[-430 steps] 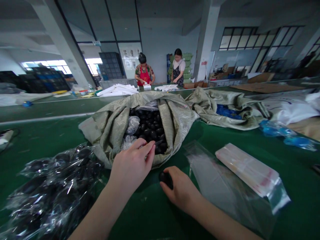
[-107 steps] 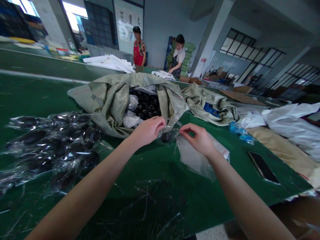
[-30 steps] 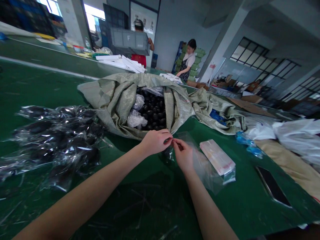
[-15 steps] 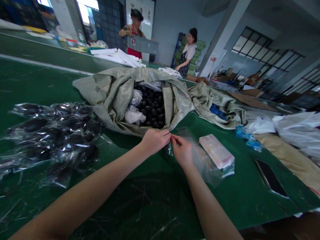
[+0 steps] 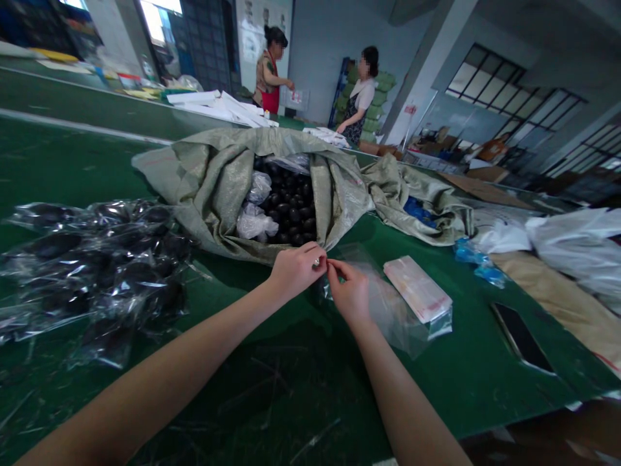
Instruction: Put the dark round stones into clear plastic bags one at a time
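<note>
My left hand (image 5: 294,269) and my right hand (image 5: 347,291) meet in a pinch on the top edge of a small clear plastic bag (image 5: 326,291) just above the green table (image 5: 485,382). A dark item inside that bag is mostly hidden by my fingers. Right behind my hands lies an open grey-green woven sack (image 5: 213,188) filled with small black round pieces (image 5: 294,207). A pile of filled clear bags (image 5: 101,259) with black pieces lies to my left. A stack of empty clear bags (image 5: 417,294) lies to my right.
A second woven sack (image 5: 417,197) with blue items lies behind on the right, beside white bags (image 5: 577,243) and a black phone (image 5: 521,336). Two people (image 5: 272,68) (image 5: 361,97) work at the far end of the table, near white stacks (image 5: 218,107).
My hands have stayed pinched together on the small bag and shifted slightly toward the sack. The person at the back has put down the grey crate and turned to the right.
</note>
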`<state>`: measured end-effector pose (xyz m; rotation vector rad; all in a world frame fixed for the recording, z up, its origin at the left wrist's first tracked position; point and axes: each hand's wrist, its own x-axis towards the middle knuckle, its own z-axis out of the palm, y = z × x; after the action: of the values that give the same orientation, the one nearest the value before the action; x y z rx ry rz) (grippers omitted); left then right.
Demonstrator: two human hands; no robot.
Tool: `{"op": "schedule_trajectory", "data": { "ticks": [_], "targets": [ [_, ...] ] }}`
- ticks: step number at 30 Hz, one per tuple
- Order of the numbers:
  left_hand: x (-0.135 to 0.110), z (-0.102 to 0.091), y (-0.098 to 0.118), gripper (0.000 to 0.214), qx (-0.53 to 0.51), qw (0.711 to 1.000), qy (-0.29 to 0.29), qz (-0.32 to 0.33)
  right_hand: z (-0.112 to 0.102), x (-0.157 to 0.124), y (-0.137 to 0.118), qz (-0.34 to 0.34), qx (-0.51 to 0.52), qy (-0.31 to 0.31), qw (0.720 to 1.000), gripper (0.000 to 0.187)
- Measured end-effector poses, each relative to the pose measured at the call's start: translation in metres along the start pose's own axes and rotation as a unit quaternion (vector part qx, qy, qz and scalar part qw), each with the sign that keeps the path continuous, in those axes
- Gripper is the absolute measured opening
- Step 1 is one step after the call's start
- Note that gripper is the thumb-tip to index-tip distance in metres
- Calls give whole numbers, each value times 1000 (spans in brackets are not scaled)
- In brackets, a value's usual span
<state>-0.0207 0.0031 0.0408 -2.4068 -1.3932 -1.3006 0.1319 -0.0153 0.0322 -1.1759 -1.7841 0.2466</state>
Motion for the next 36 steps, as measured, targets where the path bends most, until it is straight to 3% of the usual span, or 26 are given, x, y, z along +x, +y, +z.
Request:
{"op": "schedule_trajectory", "data": {
  "ticks": [4, 6, 7, 9, 12, 14, 16, 17, 19, 21, 23, 25, 26, 28, 31, 36],
  "targets": [
    [7, 1, -4, 6, -134, 985, 44, -94, 1, -1, 2, 61, 50, 5, 997, 16],
    [12, 3, -10, 5, -226, 952, 86, -188, 4, -3, 6, 110, 113, 12, 987, 15],
    [16, 5, -14, 6, -283, 920, 109, -247, 6, -3, 9, 133, 151, 18, 979, 16],
    [23, 8, -23, 8, -410, 824, 156, -359, 11, -3, 14, 170, 222, 28, 960, 18],
    [34, 3, -35, 10, -572, 668, 202, -432, 16, -2, 19, 210, 295, 33, 932, 20],
    [40, -10, -44, 14, -631, 607, 216, -432, 17, -1, 22, 230, 318, 36, 919, 21],
    [44, -28, -52, 22, -654, 584, 224, -426, 17, 0, 24, 243, 335, 39, 910, 22],
    [45, -37, -55, 25, -655, 587, 216, -423, 17, 0, 25, 248, 343, 41, 905, 23],
    [41, -50, -57, 25, -640, 623, 153, -423, 17, 1, 27, 257, 356, 41, 898, 25],
    [31, -52, -53, 13, -578, 694, 39, -427, 17, 2, 30, 265, 363, 40, 892, 26],
    [18, -44, -47, 13, -459, 789, -68, -402, 18, 3, 33, 273, 369, 37, 888, 27],
    [5, -29, -42, 25, -333, 878, -114, -326, 17, 3, 36, 280, 379, 30, 881, 28],
    [0, -21, -40, 30, -298, 902, -124, -288, 16, 3, 37, 283, 385, 25, 878, 29],
    [-7, -9, -38, 30, -285, 916, -151, -240, 14, 3, 39, 291, 396, 16, 871, 29],
    [-13, -1, -40, 29, -316, 896, -197, -243, 10, 3, 40, 304, 407, 2, 861, 30],
    [-20, 6, -47, 28, -323, 889, -173, -274, 4, 3, 45, 338, 423, -49, 839, 38]
  ]
}}
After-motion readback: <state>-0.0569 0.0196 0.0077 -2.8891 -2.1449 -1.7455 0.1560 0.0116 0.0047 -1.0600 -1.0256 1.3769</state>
